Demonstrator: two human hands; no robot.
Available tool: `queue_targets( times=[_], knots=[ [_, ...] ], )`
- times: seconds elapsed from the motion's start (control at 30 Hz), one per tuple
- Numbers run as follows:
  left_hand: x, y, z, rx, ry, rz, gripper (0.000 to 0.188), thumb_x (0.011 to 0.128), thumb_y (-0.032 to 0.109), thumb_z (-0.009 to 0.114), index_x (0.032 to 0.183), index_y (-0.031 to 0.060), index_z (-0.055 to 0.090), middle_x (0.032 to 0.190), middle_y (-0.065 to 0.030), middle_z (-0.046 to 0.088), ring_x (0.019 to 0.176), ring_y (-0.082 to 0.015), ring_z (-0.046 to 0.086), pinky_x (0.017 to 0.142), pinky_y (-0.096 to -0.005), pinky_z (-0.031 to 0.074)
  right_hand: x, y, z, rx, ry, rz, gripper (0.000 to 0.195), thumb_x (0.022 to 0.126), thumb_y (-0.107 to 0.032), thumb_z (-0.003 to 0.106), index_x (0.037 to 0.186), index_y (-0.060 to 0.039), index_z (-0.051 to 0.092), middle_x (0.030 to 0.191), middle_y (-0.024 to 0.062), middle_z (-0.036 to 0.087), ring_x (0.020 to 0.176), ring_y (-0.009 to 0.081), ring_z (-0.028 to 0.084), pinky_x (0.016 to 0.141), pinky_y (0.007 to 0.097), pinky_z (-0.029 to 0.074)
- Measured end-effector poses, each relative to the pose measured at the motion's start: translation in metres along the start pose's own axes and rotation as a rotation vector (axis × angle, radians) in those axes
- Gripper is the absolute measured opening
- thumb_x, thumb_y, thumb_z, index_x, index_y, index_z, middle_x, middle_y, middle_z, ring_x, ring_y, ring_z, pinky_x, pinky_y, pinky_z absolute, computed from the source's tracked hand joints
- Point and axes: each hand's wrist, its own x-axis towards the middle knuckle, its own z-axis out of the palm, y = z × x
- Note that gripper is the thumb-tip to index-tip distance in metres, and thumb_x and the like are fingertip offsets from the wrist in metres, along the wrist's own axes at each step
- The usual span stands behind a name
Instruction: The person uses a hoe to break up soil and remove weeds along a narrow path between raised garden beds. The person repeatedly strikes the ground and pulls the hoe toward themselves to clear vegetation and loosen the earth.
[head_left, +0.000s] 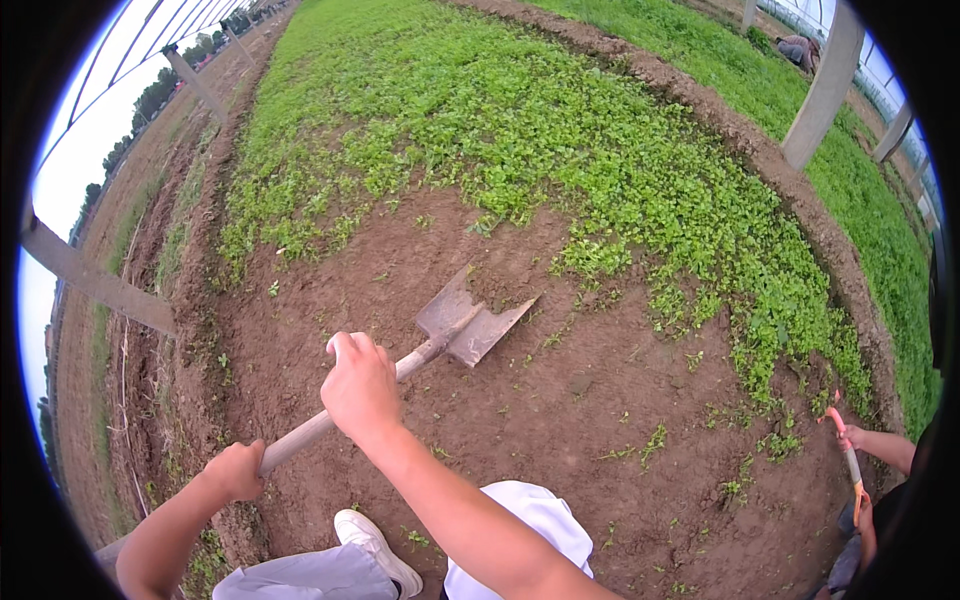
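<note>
A wooden-handled shovel (304, 440) slants up and to the right across the bed. My left hand (234, 471) grips its handle at the lower left. Farther up the handle, nearer the blade, my right hand (364, 390) is wrapped around it. The worn metal shovel blade (484, 339) lies low over bare brown soil (592, 420); some loose earth and bits of green cover its front edge. Beyond the blade begins a patch of low leafy green plants (600, 150). Part of the handle is hidden by my hands and left forearm.
At the lower right another person's hand (849, 437) holds a tool with an orange-red handle (853, 469). Concrete posts (825, 90) and raised soil ridges (750, 146) border the bed. My white shoe (375, 547) stands on the soil. A person (799, 51) crouches far right.
</note>
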Motion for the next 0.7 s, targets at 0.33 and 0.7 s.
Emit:
queue_targets(
  times=[0.33,0.7],
  knots=[
    [0.071,0.11,-0.034,-0.131,0.03,0.109,0.039,0.068,0.008,0.064,0.105,-0.0014,0.056,0.098,-0.0259,0.063,0.096,-0.0372,0.063,0.082,-0.0425,0.052,0.014,0.017,-0.029,0.036,0.205,0.025,0.017,0.077,0.0,0.055,0.094,-0.0025,0.057,0.098,0.0152,0.058,0.093,0.035,0.055,0.083,0.0436,0.044],
    [0.197,0.234,-0.09,-0.276,0.053,0.416,0.033,0.072,0.014,0.063,0.102,-0.0004,0.057,0.095,-0.0241,0.064,0.091,-0.0381,0.063,0.08,-0.0447,0.051,0.012,0.021,-0.067,0.055,0.596,0.029,0.027,0.081,-0.004,0.052,0.107,-0.0021,0.049,0.113,0.0176,0.05,0.104,0.0367,0.048,0.092,0.046,0.037]
  ],
)
